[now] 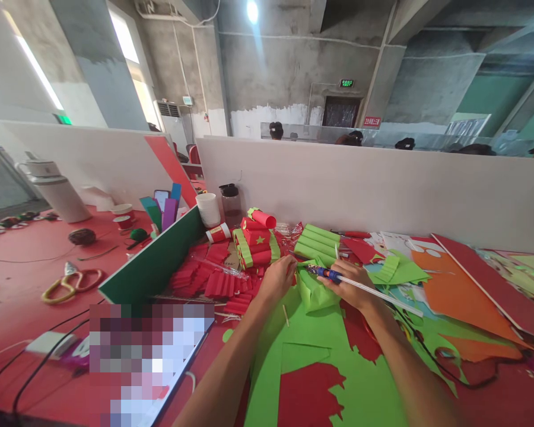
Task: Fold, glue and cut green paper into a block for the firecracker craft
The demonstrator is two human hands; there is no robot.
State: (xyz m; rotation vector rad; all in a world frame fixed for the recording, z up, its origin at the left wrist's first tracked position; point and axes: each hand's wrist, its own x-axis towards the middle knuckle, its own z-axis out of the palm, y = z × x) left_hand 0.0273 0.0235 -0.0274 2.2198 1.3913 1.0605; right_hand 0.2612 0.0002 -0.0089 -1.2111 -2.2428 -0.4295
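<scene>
A folded light-green paper piece (317, 295) stands over the flat green sheet in front of me. At its upper left edge the fingers of my left hand (281, 276) are pinched together on the paper. My right hand (352, 283) grips a blue and black glue gun (331, 274), with a long whitish glue stick (387, 295) jutting out of its back. The gun's tip points left at the paper's top edge, near my left fingers; whether it touches cannot be made out. Under both hands lies a large green sheet (311, 332) with a ragged cut-out showing red table.
A red and green paper model with a star (258, 240) and pleated red strips (225, 284) lie left of my hands. Pleated green paper (318, 242) is behind them. A tablet (169, 367), green board (155, 255) and scissors (73, 284) are further left; orange paper (456, 284) and a black cord are right.
</scene>
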